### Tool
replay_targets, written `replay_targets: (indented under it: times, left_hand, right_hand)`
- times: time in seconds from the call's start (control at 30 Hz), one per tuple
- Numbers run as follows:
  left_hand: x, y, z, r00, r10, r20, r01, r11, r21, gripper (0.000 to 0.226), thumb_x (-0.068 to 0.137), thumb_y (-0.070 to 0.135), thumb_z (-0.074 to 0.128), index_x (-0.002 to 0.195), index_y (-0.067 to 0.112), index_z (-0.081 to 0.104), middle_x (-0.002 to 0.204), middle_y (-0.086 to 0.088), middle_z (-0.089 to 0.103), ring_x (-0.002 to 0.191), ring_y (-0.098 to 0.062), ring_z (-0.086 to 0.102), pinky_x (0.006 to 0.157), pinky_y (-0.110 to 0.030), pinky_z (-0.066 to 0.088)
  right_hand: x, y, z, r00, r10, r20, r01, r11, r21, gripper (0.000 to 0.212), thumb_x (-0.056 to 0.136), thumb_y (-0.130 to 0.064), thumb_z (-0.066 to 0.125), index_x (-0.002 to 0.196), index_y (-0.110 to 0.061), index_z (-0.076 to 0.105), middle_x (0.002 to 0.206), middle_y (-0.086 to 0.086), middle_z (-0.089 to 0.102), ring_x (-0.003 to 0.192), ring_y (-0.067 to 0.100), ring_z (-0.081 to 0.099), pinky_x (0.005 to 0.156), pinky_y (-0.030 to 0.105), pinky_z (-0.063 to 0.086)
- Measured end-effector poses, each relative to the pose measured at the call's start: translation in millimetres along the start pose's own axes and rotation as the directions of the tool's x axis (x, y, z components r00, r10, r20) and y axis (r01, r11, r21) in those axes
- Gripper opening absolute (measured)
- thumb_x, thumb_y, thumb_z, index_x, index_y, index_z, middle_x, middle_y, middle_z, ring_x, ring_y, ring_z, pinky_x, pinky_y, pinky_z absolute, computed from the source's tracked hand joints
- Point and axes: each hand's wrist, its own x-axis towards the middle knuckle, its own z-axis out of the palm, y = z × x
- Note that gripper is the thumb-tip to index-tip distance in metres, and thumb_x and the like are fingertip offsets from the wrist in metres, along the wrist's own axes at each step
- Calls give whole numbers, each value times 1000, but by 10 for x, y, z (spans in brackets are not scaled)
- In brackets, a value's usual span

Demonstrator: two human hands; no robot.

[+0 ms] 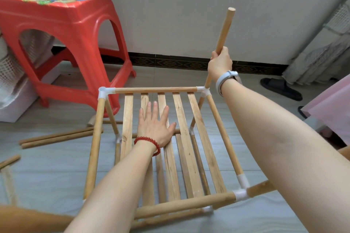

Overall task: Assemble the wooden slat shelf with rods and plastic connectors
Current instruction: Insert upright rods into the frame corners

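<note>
1. The floor carries everything; bare tile lies open between the wall and the far edge of the shelf.
2. A red stool stands at the far left, one leg close beside the shelf's far-left corner.
3. The shelf stands at centre: a frame of rods joined by white corner connectors, with a tier of slats running front to back and a second tier visible below.
4. The right hand has its grip closed around an upright rod. The rod's lower end meets the far-right connector; whether it is fully seated cannot be told.
5. The left hand lies flat, fingers straight and spread, palm down on the middle slats.
6. Loose rods lie on the floor left of the shelf, their near ends just beside the left frame rod.
7. A black slipper lies at the right, well apart from the shelf.
</note>
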Motion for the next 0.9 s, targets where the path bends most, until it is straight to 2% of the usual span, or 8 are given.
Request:
replay_targets:
  times: [0.07, 0.17, 0.27, 0.37, 0.53, 0.67, 0.77, 0.9]
  left_hand:
    - [-3, -15, 20, 1000, -4, -2, 4, 1000, 3, 65, 96, 57, 14, 150, 28, -6, 157, -12, -15, 143, -29, -19, 114, -46, -13]
    - [-9, -25, 43, 1000, -6, -2, 6, 1000, 0, 65, 96, 57, 14, 150, 29, -6, 157, -11, -14, 143, -29, -19, 115, -47, -13]
    - [-4, -33, 44, 1000, -7, 1, 7, 1000, 1, 64, 96, 56, 14, 150, 29, -7, 157, -11, -13, 143, -28, -19, 115, -47, -13]
    - [0, -37, 46, 1000, -11, -5, 11, 1000, 3, 64, 96, 56, 14, 150, 29, -6, 158, -10, -12, 143, -28, -19, 115, -47, -12]
    - [0, -16, 28, 1000, -11, -5, 11, 1000, -11, 64, 96, 55, 15, 150, 29, -6, 158, -10, -12, 143, -28, -19, 116, -47, -11]
    - [-34, -28, 29, 1000, -8, -15, 8, 1000, -12, 63, 96, 55, 15, 150, 29, -5, 158, -9, -12, 144, -27, -18, 116, -47, -11]
    - [-26, -36, 40, 999, -11, -46, 10, 1000, -21, 63, 96, 54, 15, 150, 30, -4, 158, -8, -11, 144, -26, -18, 116, -46, -12]
    - [-28, -18, 66, 998, -4, -64, 2, 999, -37, 62, 96, 52, 16, 151, 30, -3, 158, -6, -11, 144, -25, -18, 116, -45, -13]
  right_hand:
    - [47, 7, 45, 1000, -5, 20, 4, 1000, 22, 25, 100, -17, 35, 122, -10, 45, 102, 6, 55, 92, 21, 56, 88, 39, 49]
    - [74, 73, 87, 1000, -4, 9, 3, 998, 71, 24, 101, -18, 33, 121, -11, 44, 98, 2, 52, 86, 17, 52, 80, 34, 47]
    - [91, 157, 72, 1000, -8, -2, 8, 988, 154, 13, 102, -20, 31, 108, -16, 42, 91, 0, 52, 81, 14, 52, 71, 28, 40]
    - [74, 211, 62, 1000, -22, 13, 19, 985, 173, 10, 102, -22, 31, 102, -19, 41, 80, -7, 49, 78, 11, 51, 70, 26, 39]
    - [101, 232, 6, 999, -26, 48, 18, 984, 177, 12, 102, -23, 32, 104, -19, 44, 87, -3, 53, 83, 13, 53, 73, 27, 41]
    - [158, 225, -46, 997, -31, 77, 21, 992, 122, 12, 101, -22, 35, 103, -18, 45, 93, 2, 58, 84, 15, 56, 72, 28, 46]
    - [152, 210, 53, 994, -83, 64, 80, 995, 57, 13, 100, -23, 38, 104, -16, 49, 96, 6, 62, 86, 21, 59, 81, 38, 51]
    - [114, 206, 236, 984, -167, 66, 172, 982, -74, 20, 99, -21, 38, 114, -16, 51, 102, 10, 65, 92, 28, 59, 79, 39, 50]
